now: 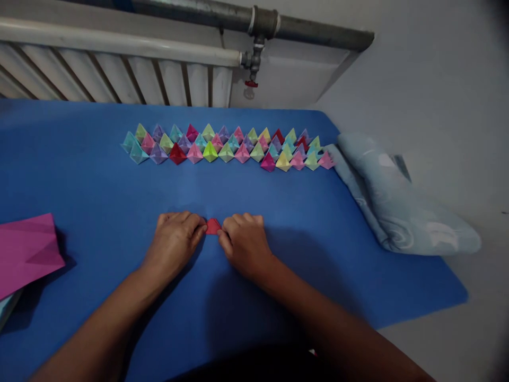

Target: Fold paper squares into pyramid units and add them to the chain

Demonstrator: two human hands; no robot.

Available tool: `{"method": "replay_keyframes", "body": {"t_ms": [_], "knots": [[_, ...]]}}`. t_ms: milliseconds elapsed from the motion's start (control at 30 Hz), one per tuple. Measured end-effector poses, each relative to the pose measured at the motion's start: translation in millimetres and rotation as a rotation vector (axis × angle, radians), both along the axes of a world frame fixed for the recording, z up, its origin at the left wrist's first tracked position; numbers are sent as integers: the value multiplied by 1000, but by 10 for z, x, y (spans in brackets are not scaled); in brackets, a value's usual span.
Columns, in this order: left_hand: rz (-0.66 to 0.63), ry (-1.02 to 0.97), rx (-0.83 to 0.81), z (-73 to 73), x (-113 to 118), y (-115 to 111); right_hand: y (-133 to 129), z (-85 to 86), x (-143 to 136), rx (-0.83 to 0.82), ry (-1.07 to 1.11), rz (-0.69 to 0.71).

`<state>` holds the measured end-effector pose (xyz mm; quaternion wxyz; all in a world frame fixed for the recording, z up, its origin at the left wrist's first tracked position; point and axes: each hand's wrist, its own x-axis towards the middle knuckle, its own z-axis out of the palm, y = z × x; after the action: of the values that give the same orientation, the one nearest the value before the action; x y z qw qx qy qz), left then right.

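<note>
A small red folded paper (213, 226) is stretched between my two hands, low over the blue table (131, 201). On its left end, the thumb and fingers of my left hand (175, 236) are pinched together. The fingertips of my right hand (244, 241) grip the right end the same way. Only the middle of the paper shows, since my fingers cover both ends. Beyond my hands stand several rows of small folded paper pieces (194, 154) in pink, green, purple, turquoise, yellow and red.
Magenta paper sheets (29, 249) lie at the left edge. A folded light blue cloth (382, 185) hangs over the table's right edge. Behind the table are a white radiator (143, 74), a metal pipe (318, 34) and a valve with a red handle (251, 84).
</note>
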<state>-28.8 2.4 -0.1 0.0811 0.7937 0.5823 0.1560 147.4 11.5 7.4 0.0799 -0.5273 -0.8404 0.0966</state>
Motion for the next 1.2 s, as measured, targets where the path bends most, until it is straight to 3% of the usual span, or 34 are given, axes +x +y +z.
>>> {"method": "replay_keyframes", "body": {"t_ms": [467, 700, 833, 1200], "knots": [[37, 5, 58, -26, 31, -22, -10, -42, 36, -14, 141, -86], [-128, 132, 213, 1, 85, -137, 1, -51, 62, 2, 191, -83], [-150, 183, 298, 13, 130, -302, 12, -64, 77, -14, 205, -71], [-106, 182, 184, -40, 170, -448, 17, -138, 98, -5, 257, -79]]}}
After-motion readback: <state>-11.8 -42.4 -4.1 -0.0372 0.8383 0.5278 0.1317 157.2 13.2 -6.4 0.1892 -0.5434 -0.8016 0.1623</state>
